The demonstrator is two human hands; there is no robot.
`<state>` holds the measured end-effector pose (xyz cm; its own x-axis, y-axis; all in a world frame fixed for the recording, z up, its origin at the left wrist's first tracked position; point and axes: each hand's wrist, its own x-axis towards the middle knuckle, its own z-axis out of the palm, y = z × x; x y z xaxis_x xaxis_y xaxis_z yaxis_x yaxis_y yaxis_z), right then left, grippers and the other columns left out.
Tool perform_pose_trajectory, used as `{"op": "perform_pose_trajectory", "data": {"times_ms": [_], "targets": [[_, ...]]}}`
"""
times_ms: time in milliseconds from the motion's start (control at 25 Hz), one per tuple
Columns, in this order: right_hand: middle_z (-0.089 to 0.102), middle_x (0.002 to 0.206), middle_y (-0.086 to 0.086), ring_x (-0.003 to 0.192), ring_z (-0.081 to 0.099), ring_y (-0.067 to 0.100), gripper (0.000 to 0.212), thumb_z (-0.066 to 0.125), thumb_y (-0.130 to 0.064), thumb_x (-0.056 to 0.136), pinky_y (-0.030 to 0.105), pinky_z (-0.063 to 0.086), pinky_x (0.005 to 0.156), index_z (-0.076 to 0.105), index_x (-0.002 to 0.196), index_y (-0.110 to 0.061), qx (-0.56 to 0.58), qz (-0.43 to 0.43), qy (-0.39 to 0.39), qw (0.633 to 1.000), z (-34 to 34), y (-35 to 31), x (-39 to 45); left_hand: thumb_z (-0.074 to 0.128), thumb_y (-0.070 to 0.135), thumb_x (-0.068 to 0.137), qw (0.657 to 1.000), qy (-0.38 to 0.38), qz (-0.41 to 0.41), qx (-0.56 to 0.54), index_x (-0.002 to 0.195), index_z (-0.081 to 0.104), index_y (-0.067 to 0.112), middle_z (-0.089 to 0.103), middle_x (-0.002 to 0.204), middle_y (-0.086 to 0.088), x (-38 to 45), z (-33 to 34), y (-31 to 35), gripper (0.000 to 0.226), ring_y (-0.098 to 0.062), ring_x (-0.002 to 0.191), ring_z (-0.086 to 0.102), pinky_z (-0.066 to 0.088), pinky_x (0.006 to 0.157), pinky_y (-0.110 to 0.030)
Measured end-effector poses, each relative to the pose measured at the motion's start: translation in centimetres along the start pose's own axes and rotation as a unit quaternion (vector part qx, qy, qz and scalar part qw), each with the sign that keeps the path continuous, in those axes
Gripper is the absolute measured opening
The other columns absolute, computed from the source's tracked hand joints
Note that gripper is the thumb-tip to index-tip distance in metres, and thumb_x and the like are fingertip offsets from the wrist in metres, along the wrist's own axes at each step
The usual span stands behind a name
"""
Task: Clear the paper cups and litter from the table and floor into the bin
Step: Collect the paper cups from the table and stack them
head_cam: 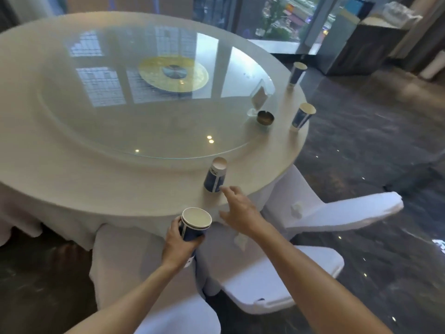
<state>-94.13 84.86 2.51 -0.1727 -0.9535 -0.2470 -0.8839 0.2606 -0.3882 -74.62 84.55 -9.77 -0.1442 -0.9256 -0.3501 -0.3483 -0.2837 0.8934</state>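
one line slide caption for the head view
Left hand holds stacked paper cups while the right hand reaches for the nearest cup on the round table.

Four paper cups (215,175) are counted, two hands (237,208), two covered chairs (277,273), one ashtray (265,119), one table (96,179).

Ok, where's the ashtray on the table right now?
In the head view, the ashtray sits on the table's right side, beside the clear sign holder, left of a paper cup.
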Motion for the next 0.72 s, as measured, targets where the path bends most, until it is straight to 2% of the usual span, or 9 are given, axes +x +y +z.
{"op": "perform_pose_trajectory", "data": {"times_ms": [80, 200, 360, 440, 520, 640, 720], "targets": [[0.038, 0.152, 0.014, 0.134, 0.044, 0.036, 0.071, 0.066, -0.018, 0.090, 0.043, 0.044, 0.106, 0.035, 0.154, -0.018, -0.043, -0.035, 0.006, 0.998, -0.3, 0.2, 2.4, 0.088, 0.057, 0.047, 1.000, 0.016, 0.003, -0.003, 0.123, 0.056, 0.029, 0.068, 0.122, -0.004, 1.0, 0.0, 1.2, 0.086, -0.024, 0.109, 0.069, 0.058, 0.091, -0.046], [0.023, 0.165, 0.015, 0.147, 0.028, 0.041, 0.081, 0.067, -0.018, 0.087, 0.050, 0.034, 0.116, 0.029, 0.158, -0.020, -0.162, -0.084, 0.000, 0.983, -0.2, 1.3, 6.1, 0.093, 0.049, 0.053, 0.999, 0.044, 0.016, -0.019, 0.127, 0.056, 0.025, 0.067, 0.124, -0.004, 2.4, 0.2, 3.3, 0.087, -0.024, 0.111, 0.068, 0.059, 0.090, -0.046], [0.005, 0.171, 0.012, 0.156, 0.000, 0.045, 0.079, 0.059, -0.007, 0.091, 0.064, 0.010, 0.122, 0.024, 0.159, -0.021, -0.359, -0.190, -0.003, 0.914, 0.1, 2.5, 9.6, 0.098, 0.038, 0.061, 0.997, 0.068, 0.020, -0.018, 0.133, 0.054, 0.024, 0.065, 0.129, -0.002, 2.9, 0.5, 5.9, 0.086, -0.021, 0.116, 0.066, 0.058, 0.092, -0.041], [-0.006, 0.172, 0.012, 0.156, -0.009, 0.042, 0.075, 0.056, -0.012, 0.099, 0.068, 0.001, 0.121, 0.017, 0.162, -0.022, -0.433, -0.227, -0.023, 0.872, -0.1, 2.5, 11.2, 0.099, 0.032, 0.063, 0.995, 0.095, 0.015, -0.015, 0.134, 0.053, 0.023, 0.065, 0.129, -0.002, 2.9, 0.9, 6.5, 0.085, -0.021, 0.116, 0.065, 0.058, 0.091, -0.036], [-0.014, 0.171, 0.012, 0.156, -0.014, 0.042, 0.077, 0.054, -0.021, 0.103, 0.074, 0.001, 0.118, 0.006, 0.164, -0.026, -0.468, -0.227, -0.034, 0.854, -0.1, 2.5, 12.5, 0.098, 0.034, 0.062, 0.995, 0.099, 0.006, -0.005, 0.133, 0.053, 0.024, 0.065, 0.127, -0.001, 2.5, 1.3, 6.7, 0.084, -0.020, 0.114, 0.065, 0.056, 0.087, -0.032], [-0.019, 0.170, 0.012, 0.155, -0.016, 0.044, 0.078, 0.050, -0.028, 0.105, 0.078, 0.003, 0.115, -0.001, 0.164, -0.029, -0.504, -0.240, -0.035, 0.829, 0.3, 2.8, 14.7, 0.093, 0.049, 0.054, 0.993, 0.119, -0.010, 0.025, 0.130, 0.054, 0.029, 0.066, 0.124, 0.003, 1.9, 2.3, 6.6, 0.087, -0.018, 0.114, 0.065, 0.057, 0.086, -0.032], [-0.018, 0.170, 0.013, 0.155, -0.017, 0.043, 0.076, 0.047, -0.032, 0.106, 0.076, 0.002, 0.117, -0.002, 0.164, -0.025, -0.543, -0.273, -0.047, 0.793, 0.2, 3.1, 16.1, 0.096, 0.042, 0.058, 0.990, 0.136, -0.026, 0.018, 0.132, 0.054, 0.028, 0.066, 0.125, 0.003, 1.5, 3.1, 6.5, 0.086, -0.017, 0.114, 0.065, 0.055, 0.085, -0.029]]}}
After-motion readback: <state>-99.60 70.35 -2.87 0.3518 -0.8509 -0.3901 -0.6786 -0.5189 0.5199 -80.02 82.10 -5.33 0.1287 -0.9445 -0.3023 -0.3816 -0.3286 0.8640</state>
